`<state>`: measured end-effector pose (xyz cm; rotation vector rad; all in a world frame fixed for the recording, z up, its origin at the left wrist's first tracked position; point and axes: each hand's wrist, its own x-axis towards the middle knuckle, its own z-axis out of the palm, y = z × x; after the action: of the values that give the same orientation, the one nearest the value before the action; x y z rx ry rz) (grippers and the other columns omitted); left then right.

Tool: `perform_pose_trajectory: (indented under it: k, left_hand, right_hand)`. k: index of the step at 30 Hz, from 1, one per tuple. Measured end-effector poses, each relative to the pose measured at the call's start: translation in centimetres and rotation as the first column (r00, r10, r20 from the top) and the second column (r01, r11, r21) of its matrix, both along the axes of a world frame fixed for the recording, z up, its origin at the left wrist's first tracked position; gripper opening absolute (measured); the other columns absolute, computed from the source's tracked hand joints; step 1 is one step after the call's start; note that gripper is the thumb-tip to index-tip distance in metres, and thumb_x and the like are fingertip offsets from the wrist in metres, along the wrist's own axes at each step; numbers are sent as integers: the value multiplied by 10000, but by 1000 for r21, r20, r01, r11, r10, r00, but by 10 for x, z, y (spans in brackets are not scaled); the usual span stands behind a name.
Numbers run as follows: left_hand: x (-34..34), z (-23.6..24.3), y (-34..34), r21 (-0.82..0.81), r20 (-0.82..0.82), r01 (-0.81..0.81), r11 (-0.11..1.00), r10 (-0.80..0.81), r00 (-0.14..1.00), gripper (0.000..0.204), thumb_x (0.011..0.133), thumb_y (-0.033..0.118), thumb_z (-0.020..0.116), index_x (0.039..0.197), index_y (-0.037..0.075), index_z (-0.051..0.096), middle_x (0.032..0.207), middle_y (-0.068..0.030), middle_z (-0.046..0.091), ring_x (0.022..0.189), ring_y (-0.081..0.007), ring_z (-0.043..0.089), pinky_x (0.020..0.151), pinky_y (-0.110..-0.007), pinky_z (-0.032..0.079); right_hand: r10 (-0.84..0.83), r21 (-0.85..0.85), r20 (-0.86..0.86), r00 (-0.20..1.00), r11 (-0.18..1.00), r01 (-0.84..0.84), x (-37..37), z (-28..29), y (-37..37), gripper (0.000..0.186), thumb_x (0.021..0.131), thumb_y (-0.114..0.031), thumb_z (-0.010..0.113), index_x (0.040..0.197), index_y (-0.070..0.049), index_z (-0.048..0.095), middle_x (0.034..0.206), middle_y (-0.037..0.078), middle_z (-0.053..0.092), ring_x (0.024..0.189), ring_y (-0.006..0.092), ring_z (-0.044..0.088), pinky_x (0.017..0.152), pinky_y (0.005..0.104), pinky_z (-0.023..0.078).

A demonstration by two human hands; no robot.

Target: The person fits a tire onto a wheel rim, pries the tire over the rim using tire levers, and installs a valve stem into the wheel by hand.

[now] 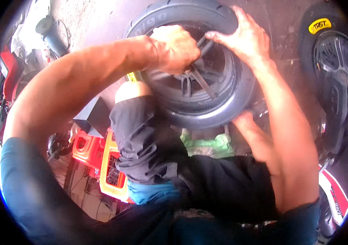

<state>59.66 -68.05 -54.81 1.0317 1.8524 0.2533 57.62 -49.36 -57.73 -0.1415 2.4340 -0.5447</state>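
A black tyre (239,85) on a dark spoked wheel rim (170,92) lies in front of me, by my bent knee. My left hand (176,49) is closed in a fist above the middle of the wheel. From under it a flat metal bar (202,83) slants down to the right across the rim; the fist hides its upper part. On the tyre's upper right, my right hand (249,38) rests with fingers stretched along the outer edge. Its thumb reaches inward over the rim near a spoke (201,42).
A motorcycle wheel (337,53) with a yellow label stands at the right. Red plastic crates (87,148) and a dark box (93,116) are at the lower left. A grey cylindrical tool (53,38) lies at the upper left. Below the tyre is a light green object (208,145).
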Motion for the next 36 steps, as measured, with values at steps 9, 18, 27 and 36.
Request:
perform_pose_trajectory:
  k: [9,18,27,36]
  left_hand:
    - [85,80,-7,-786,542,-238,571,821,179,233,777,184,616,831,-41,592,567,-120,552,453,-200,562,387,-356,432]
    - [150,113,55,-740,336,-644,192,936,-108,147,747,64,539,769,-73,587,609,-139,574,555,-241,594,506,-354,470]
    - [203,116,95,-643,236,-758,113,970,-55,240,721,90,524,858,-105,556,844,-333,598,867,-485,586,786,-489,473]
    - [190,129,109,-760,92,-644,-91,965,-244,218,788,139,544,867,-63,524,865,-330,599,890,-468,590,787,-485,471]
  right_hand:
    - [-22,53,-9,1000,998,22,5,-18,6,1026,554,-644,766,1356,-106,420,1277,156,538,1156,340,537,969,437,428]
    - [-42,59,72,997,998,38,6,-15,10,1014,560,-619,779,1353,-100,418,1288,161,526,1165,333,531,972,423,431]
    - [-30,-25,-7,1000,999,30,9,-24,17,1007,567,-619,775,1356,-110,413,1245,186,534,1139,352,544,937,443,448]
    - [-14,5,79,997,1000,14,6,-22,14,1035,560,-630,775,1365,-101,396,1325,141,493,1199,323,504,992,414,416]
